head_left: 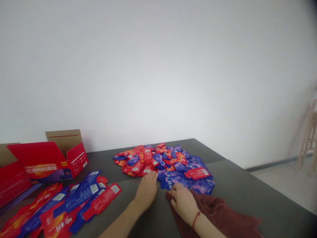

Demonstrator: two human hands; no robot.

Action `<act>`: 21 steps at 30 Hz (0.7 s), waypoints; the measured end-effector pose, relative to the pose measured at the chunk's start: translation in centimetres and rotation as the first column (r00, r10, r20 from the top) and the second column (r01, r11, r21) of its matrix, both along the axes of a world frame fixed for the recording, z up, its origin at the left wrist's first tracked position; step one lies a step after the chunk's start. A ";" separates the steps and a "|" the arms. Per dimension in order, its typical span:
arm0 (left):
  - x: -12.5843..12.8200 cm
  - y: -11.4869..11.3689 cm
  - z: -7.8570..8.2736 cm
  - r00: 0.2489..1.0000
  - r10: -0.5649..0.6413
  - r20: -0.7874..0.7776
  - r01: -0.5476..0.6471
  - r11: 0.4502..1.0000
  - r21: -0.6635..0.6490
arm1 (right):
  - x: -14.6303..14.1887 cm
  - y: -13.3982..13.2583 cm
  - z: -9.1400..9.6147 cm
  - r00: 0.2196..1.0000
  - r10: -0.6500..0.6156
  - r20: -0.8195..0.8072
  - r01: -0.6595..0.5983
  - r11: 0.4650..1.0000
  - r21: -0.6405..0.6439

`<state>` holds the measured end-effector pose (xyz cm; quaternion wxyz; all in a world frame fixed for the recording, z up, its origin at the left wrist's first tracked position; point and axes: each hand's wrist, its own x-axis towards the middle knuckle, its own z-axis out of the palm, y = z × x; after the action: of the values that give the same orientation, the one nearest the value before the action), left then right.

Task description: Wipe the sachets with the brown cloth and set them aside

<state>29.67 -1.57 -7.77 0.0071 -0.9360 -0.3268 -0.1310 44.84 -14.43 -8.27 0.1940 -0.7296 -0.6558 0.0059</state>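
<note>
The maroon cloth [230,219] is covered at its far left corner by the right hand [183,201], laid palm down with the fingers bent; whether the fabric is pinched or merely pressed cannot be told, as the fingertips and palm are hidden. The left hand [147,186] is set palm down, its fingers side by side rather than spread, at the near edge of the large sachet heap [158,160]; nothing is seen held in it, though its underside is out of sight. The heap is spread on the far part of the dark table [242,191], with purple sachets [175,178] lying flat just beyond the cloth and a red sachet [198,173] resting across them. The cloth is probably best handled with the whole palm, since its right side is bunched and a loose fold could be caught under the sachets. Contact by the left hand should be low and light, so that the loosely overlapping sachets are not bent or scattered. Space should be left between this heap and the left-hand sachet pile [81,198], which lies before the open red carton [47,162], so that the two are not mixed by accident.
</note>
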 end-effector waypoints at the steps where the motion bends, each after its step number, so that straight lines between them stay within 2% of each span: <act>1: 1.9 -0.5 -0.1 0.999 -0.029 0.013 0.029 0.999 -0.028 | 0.1 0.0 0.0 1.000 0.006 0.000 -0.006 1.000 0.003; 3: 4.9 -1.0 -0.5 0.998 -0.046 0.038 0.049 0.996 -0.076 | 0.3 0.0 -0.2 1.000 0.007 0.001 -0.007 1.000 0.004; 5: 6.6 -0.9 -0.8 0.998 -0.036 0.057 0.042 0.993 -0.111 | 0.6 0.1 -0.4 1.000 -0.003 0.002 0.003 1.000 0.004; 9: 7.1 0.1 -1.0 0.993 -0.006 0.120 0.031 0.978 -0.208 | 0.9 0.1 -0.7 1.000 -0.005 -0.002 0.005 1.000 0.022; 12: 6.1 0.5 -1.0 0.985 -0.012 0.174 0.067 0.947 -0.314 | 0.8 -0.2 -0.3 0.998 0.036 -0.046 -0.033 0.996 0.085; 17: 2.7 0.1 -1.3 0.962 -0.062 0.266 0.191 0.849 -0.493 | 0.9 -0.7 1.1 0.980 0.152 -0.125 -0.105 0.942 0.319; 21: -1.3 -0.2 -1.0 0.959 -0.088 0.271 0.237 0.775 -0.586 | 1.0 -0.6 1.3 0.979 0.124 -0.160 -0.046 0.905 0.424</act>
<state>28.38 -1.82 -8.75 -0.3457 -0.8908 -0.2674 -0.1243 45.89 -15.03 -6.99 0.4048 -0.6380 -0.6524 -0.0589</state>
